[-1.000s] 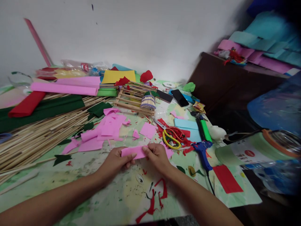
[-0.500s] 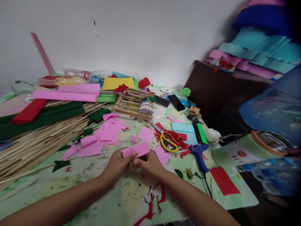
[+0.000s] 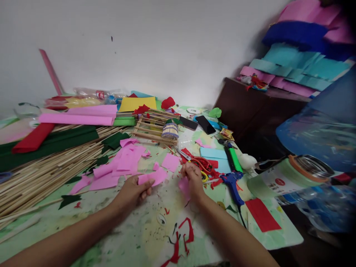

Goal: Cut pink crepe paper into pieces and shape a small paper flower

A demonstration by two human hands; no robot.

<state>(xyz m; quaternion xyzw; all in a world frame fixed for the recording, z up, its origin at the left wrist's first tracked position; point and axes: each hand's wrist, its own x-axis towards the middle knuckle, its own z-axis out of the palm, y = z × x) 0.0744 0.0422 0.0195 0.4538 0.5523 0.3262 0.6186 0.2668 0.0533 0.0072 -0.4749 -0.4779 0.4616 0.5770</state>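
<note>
My left hand (image 3: 137,192) pinches a pink paper strip (image 3: 154,178) between thumb and fingers, its free end pointing right. My right hand (image 3: 192,181) is apart from the left, its fingers curled in; whatever may be inside them is hidden. Just behind its fingers lie scissors with yellow handles (image 3: 204,176), partly covered by the hand. A pink paper piece (image 3: 183,186) shows beside and under that hand. Several more pink sheets (image 3: 126,159) are heaped beyond my left hand, and a pink square (image 3: 170,162) lies between the two hands.
Thin wooden sticks (image 3: 61,167) cover the left side. A stick frame (image 3: 151,128) and phone (image 3: 205,124) lie at the back. On the right are a blue glue gun (image 3: 233,185), red paper (image 3: 263,215) and a green tumbler (image 3: 274,180). Red scraps (image 3: 176,248) lie in front.
My hands were together on the pink strip. The right hand has let go and moved right, toward the scissors; the left keeps the strip and has shifted slightly left.
</note>
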